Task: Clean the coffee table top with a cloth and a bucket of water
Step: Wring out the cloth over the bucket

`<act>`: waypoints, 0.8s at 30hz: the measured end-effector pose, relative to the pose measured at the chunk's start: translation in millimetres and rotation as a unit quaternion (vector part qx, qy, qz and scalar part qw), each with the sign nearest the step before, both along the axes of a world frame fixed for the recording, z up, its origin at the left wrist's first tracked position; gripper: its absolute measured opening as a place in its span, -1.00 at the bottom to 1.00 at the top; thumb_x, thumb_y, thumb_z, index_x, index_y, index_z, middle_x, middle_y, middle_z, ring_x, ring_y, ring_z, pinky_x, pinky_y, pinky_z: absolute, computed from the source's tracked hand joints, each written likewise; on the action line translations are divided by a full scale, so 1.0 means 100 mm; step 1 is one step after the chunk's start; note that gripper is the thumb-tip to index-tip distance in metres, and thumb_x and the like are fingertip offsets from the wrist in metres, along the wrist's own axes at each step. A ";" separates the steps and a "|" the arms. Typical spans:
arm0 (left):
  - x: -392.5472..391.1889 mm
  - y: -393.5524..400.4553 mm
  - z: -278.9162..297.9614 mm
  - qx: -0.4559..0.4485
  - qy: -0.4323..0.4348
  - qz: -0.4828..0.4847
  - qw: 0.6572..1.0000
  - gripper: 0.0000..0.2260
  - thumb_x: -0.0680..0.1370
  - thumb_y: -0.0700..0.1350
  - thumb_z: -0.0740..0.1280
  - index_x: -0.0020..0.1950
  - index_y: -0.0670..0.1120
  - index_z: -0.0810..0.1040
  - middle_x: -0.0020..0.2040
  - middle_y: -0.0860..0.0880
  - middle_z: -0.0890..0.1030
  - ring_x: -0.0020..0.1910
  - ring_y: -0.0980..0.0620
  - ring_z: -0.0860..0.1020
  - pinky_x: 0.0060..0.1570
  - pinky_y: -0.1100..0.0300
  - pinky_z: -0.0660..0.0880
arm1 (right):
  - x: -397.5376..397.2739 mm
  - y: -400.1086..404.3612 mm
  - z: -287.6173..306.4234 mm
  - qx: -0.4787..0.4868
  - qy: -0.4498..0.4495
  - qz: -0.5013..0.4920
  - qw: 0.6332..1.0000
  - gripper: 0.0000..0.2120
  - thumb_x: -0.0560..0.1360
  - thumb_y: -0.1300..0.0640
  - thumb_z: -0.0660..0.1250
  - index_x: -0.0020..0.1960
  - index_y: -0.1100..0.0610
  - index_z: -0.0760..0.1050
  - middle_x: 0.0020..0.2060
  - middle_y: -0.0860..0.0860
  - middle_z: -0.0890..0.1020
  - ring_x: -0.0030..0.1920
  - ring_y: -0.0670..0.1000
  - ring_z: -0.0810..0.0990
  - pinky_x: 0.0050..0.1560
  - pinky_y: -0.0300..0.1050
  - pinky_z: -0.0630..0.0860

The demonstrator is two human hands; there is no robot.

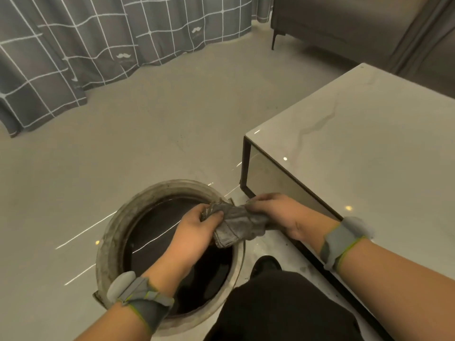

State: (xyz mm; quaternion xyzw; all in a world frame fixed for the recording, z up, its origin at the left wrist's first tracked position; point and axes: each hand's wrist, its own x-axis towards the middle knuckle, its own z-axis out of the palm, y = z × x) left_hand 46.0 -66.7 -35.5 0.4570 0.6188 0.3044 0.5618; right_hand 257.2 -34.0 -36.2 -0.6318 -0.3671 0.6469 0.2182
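Pale glossy floor (152, 134) fills most of the view; grey grid-patterned curtain (73, 45) hangs along the far left, a grey sofa (344, 23) at far right. Coffee table (357, 148), right side: light marble-look top with dark edging, glossy, faint streak across it. Round bucket (108, 244) on the floor just beside the table's near corner, worn grimy rim, dark water inside reflecting light lines. Dark-clothed knee (283, 306) at lower centre, touching the bucket's near rim in view. Both forearms carry grey wristbands (344, 242). Cloth (240, 223), grey and bunched into a twisted roll, held above the bucket's right rim, between bucket and table. Left hand (197, 230) fingers clenched round the cloth's left end; right hand (278, 214) fingers clenched round its right end.
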 end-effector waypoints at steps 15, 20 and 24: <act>-0.06 0.25 -0.52 0.028 0.241 0.076 0.967 -0.80 0.50 0.14 0.37 0.03 0.07 0.55 -0.11 0.09 0.63 -0.02 -0.03 0.61 -0.06 0.12 0.50 | -0.48 0.40 -0.28 0.138 -0.224 0.097 0.960 -0.68 0.61 0.15 0.17 0.30 0.09 0.56 0.26 0.11 0.60 0.28 0.15 0.52 0.26 -0.05 0.46; -0.02 0.11 -0.43 0.039 0.293 0.121 0.948 -0.44 0.45 0.30 0.34 0.30 -0.01 0.39 0.17 -0.03 0.53 0.10 -0.07 0.56 0.05 -0.04 0.57 | -0.34 0.26 -0.24 0.122 -0.227 0.097 0.961 -0.55 0.63 0.12 0.17 0.51 0.14 0.34 0.44 0.08 0.45 0.43 0.10 0.41 0.32 -0.22 0.29; 0.01 0.03 -0.13 0.074 0.297 0.142 0.941 -0.45 0.48 0.24 0.32 0.34 -0.04 0.36 0.22 -0.08 0.46 0.10 -0.13 0.54 0.06 -0.06 0.56 | -0.19 0.12 0.06 0.132 -0.240 0.083 0.958 -0.53 0.58 0.09 0.26 0.48 0.12 0.39 0.39 0.08 0.50 0.35 0.11 0.49 0.28 -0.13 0.43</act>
